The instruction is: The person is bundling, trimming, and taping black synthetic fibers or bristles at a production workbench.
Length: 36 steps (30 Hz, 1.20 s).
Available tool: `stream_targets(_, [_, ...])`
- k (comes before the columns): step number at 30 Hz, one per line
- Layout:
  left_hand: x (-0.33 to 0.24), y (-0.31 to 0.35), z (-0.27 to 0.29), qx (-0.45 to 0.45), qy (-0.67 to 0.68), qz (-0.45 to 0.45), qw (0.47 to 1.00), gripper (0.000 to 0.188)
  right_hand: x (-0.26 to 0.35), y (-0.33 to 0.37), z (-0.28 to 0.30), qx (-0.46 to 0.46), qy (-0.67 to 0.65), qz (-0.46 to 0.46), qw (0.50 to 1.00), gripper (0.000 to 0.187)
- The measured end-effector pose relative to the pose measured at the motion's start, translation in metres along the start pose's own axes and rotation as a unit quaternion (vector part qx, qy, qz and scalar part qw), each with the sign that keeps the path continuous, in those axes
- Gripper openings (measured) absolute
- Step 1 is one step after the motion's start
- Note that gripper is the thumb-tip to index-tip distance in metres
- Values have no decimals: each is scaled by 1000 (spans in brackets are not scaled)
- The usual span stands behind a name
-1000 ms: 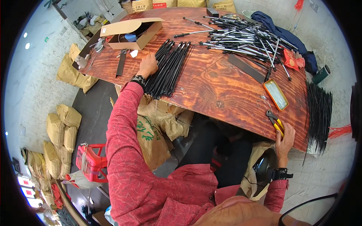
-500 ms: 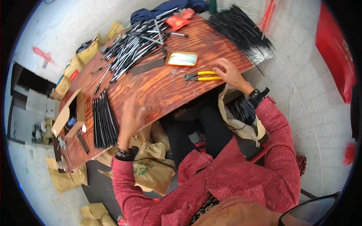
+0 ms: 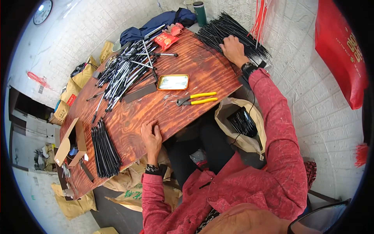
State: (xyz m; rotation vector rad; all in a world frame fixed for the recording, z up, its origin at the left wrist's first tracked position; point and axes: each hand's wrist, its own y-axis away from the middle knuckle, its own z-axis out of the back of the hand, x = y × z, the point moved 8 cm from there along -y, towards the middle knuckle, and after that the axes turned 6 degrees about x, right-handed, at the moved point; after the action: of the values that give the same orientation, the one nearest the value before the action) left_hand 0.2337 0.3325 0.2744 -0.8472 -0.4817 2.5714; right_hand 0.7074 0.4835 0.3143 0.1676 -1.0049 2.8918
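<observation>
My right hand (image 3: 233, 50) is stretched to the far right, over a large heap of thin black rods (image 3: 218, 31). Its fingers are bent and a little apart on the heap's near side, with the fingertips partly hidden. At the table's near edge lies my left hand (image 3: 152, 134), palm down, fingers loosely curved on the wood and holding nothing. Between the hands are pliers (image 3: 196, 99) with yellow handles and a shallow yellow-rimmed tin (image 3: 173, 82) of fine pale pieces. Left of my left hand lies a neat bundle of black rods (image 3: 105, 150).
Silvery and black rods (image 3: 128, 72) lie jumbled on the reddish wooden table (image 3: 134, 113), near a red packet (image 3: 165, 40). A cardboard box (image 3: 76, 142) stands at the left edge. A green bottle (image 3: 200, 14) stands behind. Below the table, an open sack (image 3: 249, 145) holds black pieces.
My right hand has moved from beside the pliers' handles to the heap of black rods. My left hand, blurred before near the bundle, now rests on the table's near edge. The view has shifted.
</observation>
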Motion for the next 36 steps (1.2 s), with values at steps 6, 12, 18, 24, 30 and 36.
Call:
stream_targets(6, [3, -23, -14, -4, -28, 10, 1000, 17, -6, -58, -58, 124, 104, -14, 987, 24])
stream_targets(12, [12, -31, -17, -2, -27, 16, 1000, 17, -22, -77, -80, 318, -27, -131, 939, 27])
stream_targets(18, [16, -29, -10, -7, -32, 24, 999, 17, -13, -74, -58, 212, -108, -77, 968, 28])
stream_targets(24, [16, -30, -8, -11, -36, 23, 999, 17, -7, -55, -81, 136, -44, -85, 986, 49])
stream_targets(30, [10, -27, -12, -14, -34, 20, 999, 17, -9, -52, -84, 139, -28, -122, 982, 70])
stream_targets(36, [12, -21, -6, -24, -34, 25, 999, 17, 1, -61, -87, 162, -2, -137, 977, 38])
